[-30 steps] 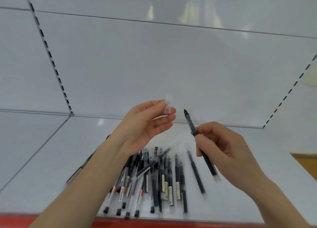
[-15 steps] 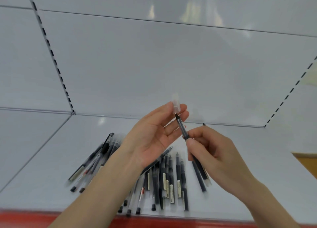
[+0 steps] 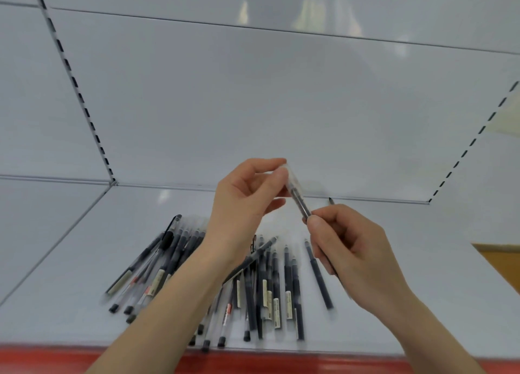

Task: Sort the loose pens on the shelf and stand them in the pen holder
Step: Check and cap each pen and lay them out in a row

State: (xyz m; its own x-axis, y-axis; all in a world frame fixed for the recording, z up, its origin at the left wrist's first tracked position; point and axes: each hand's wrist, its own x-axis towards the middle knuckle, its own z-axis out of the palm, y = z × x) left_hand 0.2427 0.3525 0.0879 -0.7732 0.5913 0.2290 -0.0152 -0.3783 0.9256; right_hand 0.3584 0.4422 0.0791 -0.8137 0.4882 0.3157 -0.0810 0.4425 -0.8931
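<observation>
Progress judged early: no pen holder is in view, and a scatter of slim black gel pens [image 3: 267, 283] w/ clear barrels & labels is left lying on the white metal shelf [image 3: 422, 261], w/ a 2nd bunch [image 3: 157, 264] fanned out to the left. One dark-barrelled pen [image 3: 301, 207] is gripped low by the right hand [image 3: 351, 250], thumb & fingers curled round it. Its clear plastic cap [image 3: 292, 178] is pinched at the fingertips of the left hand [image 3: 242, 205] and seems seated over the tip. The pen is held slanting up-left between the hands, above the shelf. A second tip [image 3: 330, 200] is seen behind the right hand; whether it is held cannot be told.
</observation>
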